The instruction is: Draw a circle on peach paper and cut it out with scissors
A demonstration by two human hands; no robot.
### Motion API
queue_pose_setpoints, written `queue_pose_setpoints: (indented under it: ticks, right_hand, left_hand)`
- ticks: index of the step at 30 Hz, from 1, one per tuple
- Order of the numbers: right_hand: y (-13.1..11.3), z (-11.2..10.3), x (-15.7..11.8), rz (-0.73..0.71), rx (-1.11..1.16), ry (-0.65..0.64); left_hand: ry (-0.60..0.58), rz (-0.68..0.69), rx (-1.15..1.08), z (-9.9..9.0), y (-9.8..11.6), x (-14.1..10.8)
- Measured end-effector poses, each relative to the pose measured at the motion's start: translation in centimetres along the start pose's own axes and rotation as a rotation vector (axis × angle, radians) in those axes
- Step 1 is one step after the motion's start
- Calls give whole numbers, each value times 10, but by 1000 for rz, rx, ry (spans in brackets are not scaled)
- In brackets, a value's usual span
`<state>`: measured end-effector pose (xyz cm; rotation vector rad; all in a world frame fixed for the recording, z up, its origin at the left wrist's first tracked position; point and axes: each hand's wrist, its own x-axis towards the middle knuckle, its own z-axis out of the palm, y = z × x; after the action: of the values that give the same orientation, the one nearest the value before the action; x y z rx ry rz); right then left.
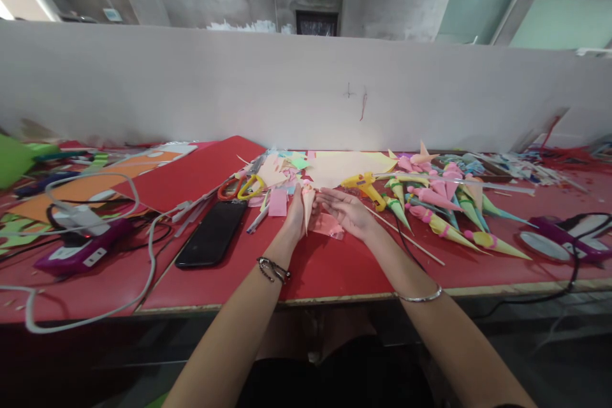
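A small cream paper cone [308, 209] with a pink top points downward between my hands. My left hand [295, 220] holds it along its left side. At the cone's right is my right hand [350, 211], its fingers apart and their tips close to the cone's upper part; whether they touch it is unclear. Below lies a piece of pink material [329, 227] on the red table [344, 274]. A yellow glue gun [367, 189] rests just beyond my right hand. To its right is a pile of finished-looking paper cones [437, 201] in pink, green, yellow and blue.
At the left lie a black phone [211, 234], scissors with a yellow handle [251, 187], red paper [191, 172] and a purple power strip [85, 247] with white cables. A thin stick [415, 242] lies right of my hands. A pale partition [239, 89] stands behind.
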<state>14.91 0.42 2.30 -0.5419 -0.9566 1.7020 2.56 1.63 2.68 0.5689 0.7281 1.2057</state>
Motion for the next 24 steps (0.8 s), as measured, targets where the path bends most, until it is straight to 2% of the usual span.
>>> queue_pose_setpoints:
  ticks: [8, 17, 24]
  right_hand:
    - [-1, 0, 0, 13, 10, -5]
    - [-2, 0, 0, 33, 42, -38]
    - [-4, 0, -2, 11, 5, -64]
  left_hand:
    - [23, -44, -5, 2, 2, -1]
    - [16, -32, 29, -2, 1, 1]
    - [36, -32, 15, 5, 3, -5]
